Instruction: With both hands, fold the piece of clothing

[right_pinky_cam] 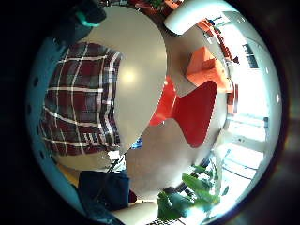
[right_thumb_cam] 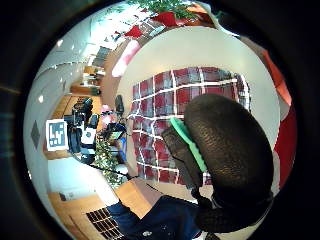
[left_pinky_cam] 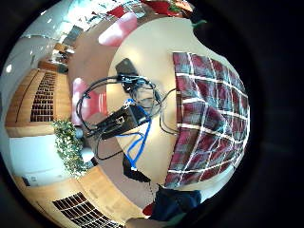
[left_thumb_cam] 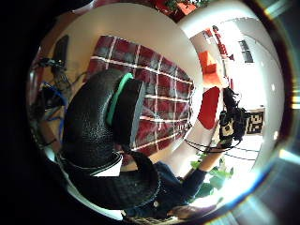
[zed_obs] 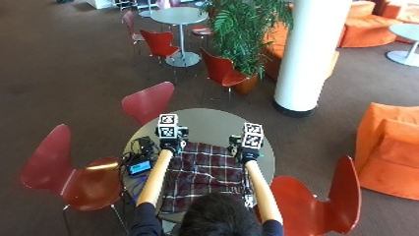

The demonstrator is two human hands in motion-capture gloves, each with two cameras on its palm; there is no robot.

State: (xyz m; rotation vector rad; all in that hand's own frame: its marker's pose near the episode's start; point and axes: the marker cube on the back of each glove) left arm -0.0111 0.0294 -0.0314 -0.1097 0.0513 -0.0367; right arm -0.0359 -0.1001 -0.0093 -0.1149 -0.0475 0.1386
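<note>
On the round pale grey table (zed_obs: 209, 123) a dark red plaid piece of clothing (zed_obs: 203, 174) with thin white lines lay spread flat, its woven cloth reaching the near rim. The left hand (zed_obs: 171, 143) and the right hand (zed_obs: 245, 153), both in black textured gloves, hung above its far corners; whether their fingers were apart or curled could not be told. A small black device (zed_obs: 138, 167) with tangled black and blue cables sat beside the cloth's left edge.
</note>
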